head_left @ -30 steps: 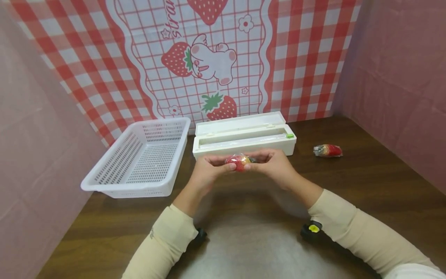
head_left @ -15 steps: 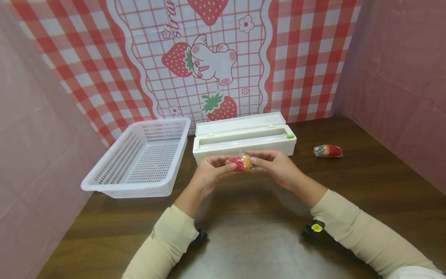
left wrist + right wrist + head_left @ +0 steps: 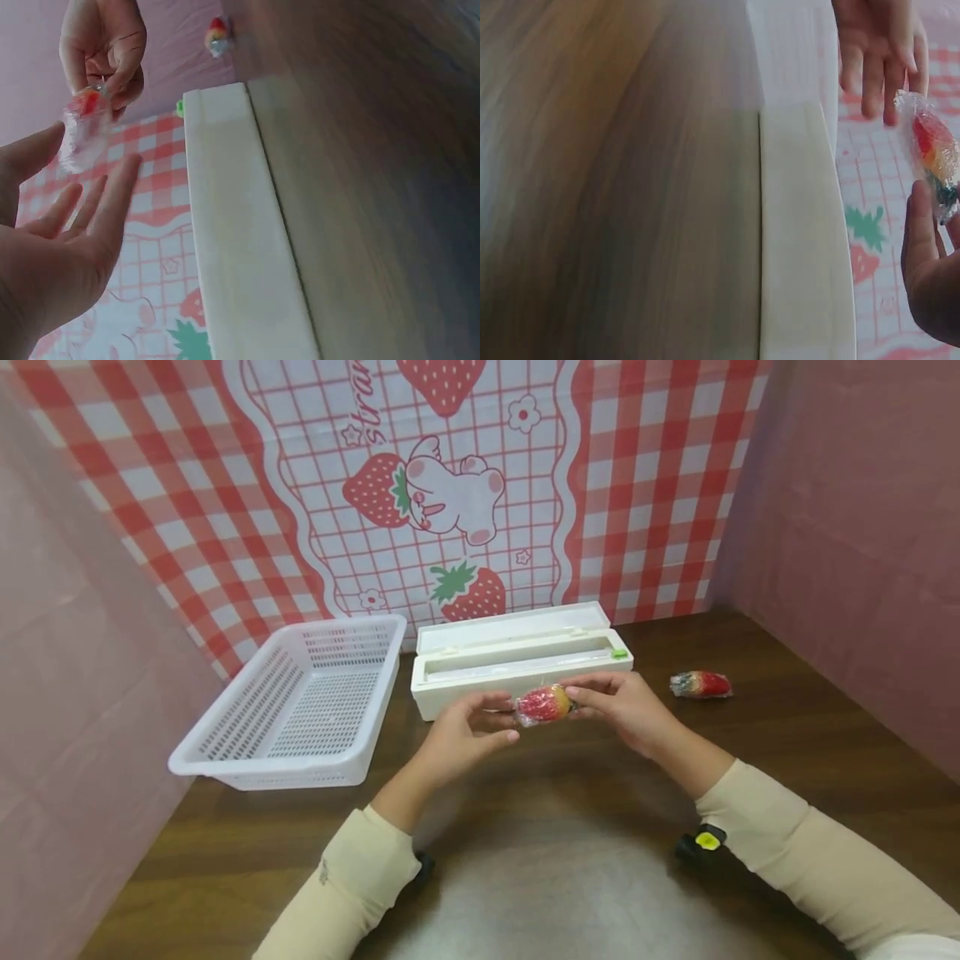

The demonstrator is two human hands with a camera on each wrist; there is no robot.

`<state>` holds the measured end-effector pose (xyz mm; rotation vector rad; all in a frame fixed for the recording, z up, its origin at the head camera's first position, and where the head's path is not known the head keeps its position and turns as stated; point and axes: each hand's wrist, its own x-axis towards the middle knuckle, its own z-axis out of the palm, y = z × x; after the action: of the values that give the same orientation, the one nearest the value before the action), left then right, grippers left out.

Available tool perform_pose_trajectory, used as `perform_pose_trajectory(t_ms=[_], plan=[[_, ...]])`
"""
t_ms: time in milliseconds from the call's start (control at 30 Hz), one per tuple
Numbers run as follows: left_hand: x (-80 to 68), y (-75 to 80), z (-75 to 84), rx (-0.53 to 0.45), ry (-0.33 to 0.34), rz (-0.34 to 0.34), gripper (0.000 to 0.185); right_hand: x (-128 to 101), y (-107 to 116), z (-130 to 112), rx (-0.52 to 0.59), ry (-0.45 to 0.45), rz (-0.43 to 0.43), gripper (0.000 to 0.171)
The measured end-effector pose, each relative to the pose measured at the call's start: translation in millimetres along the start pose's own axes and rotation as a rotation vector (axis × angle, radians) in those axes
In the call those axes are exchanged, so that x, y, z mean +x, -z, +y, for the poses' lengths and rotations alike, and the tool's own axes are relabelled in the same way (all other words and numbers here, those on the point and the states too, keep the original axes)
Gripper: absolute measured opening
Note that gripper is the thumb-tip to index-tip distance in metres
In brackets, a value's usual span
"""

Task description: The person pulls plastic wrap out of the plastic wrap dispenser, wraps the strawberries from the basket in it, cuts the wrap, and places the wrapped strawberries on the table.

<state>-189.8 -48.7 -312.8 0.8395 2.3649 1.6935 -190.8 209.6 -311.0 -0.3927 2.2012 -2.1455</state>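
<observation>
A red strawberry fading to yellow, wrapped in clear plastic film (image 3: 545,704), is held up above the table in the head view. My right hand (image 3: 636,713) pinches its dark green leafy end between thumb and fingers. Just to the left, my left hand (image 3: 459,737) has its thumb and fingers spread apart, fingertips right at the wrapped tip. In the left wrist view the left palm (image 3: 64,266) is turned up with nothing gripped. The right wrist view shows the wrapped strawberry (image 3: 934,146) tilted above the right fingers.
Behind the hands stands a long white cling film box (image 3: 517,681), lid up, with a green slider (image 3: 618,653). A white perforated basket (image 3: 352,758) is at the left. A second wrapped strawberry (image 3: 701,684) lies right on the wooden table (image 3: 540,843). Cloth walls surround the table.
The left thumb and fingers have come off the wrapped strawberry and spread. My right hand has moved slightly right with the strawberry. The head view has shifted a little.
</observation>
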Motion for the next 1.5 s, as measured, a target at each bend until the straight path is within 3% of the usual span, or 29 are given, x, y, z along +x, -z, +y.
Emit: perform_pose_trajectory(t_ms=[167, 333, 467, 700, 900, 1000, 1167, 1500], plan=[[-6.2, -6.0, 2.4, 0.470, -0.238, -0.053, 0.046, -6.5, 34.7, 1.9, -0.073, -0.058, 0.028, 0.013], [-10.2, -11.2, 1.7, 0.685, -0.361, -0.073, 0.043, -15.4, 68.8, 9.2, -0.168, -0.096, 0.025, 0.027], [-12.6, -12.2, 2.0, 0.731, -0.378, -0.082, 0.042, -22.2, 95.7, 13.6, -0.222, -0.112, 0.044, 0.035], [-14.6, -11.6, 0.5, 0.735, -0.401, -0.090, 0.038, -26.8, 139.9, 15.0, -0.235, -0.190, 0.110, 0.010], [-15.1, -11.3, -0.9, 0.757, -0.425, -0.113, 0.037, -29.0, 171.9, 24.2, -0.313, -0.260, 0.094, 0.031], [-15.6, -11.0, -1.2, 0.775, -0.425, -0.123, 0.035, -30.2, 185.4, 29.2, -0.316, -0.276, 0.094, 0.031], [-16.2, -10.4, -0.4, 0.772, -0.421, -0.126, 0.034, -30.8, 199.3, 32.2, -0.298, -0.288, 0.088, 0.017], [-16.5, -11.0, -0.3, 0.758, -0.423, -0.127, 0.033, -30.7, 203.7, 29.2, -0.416, -0.329, 0.044, 0.036]])
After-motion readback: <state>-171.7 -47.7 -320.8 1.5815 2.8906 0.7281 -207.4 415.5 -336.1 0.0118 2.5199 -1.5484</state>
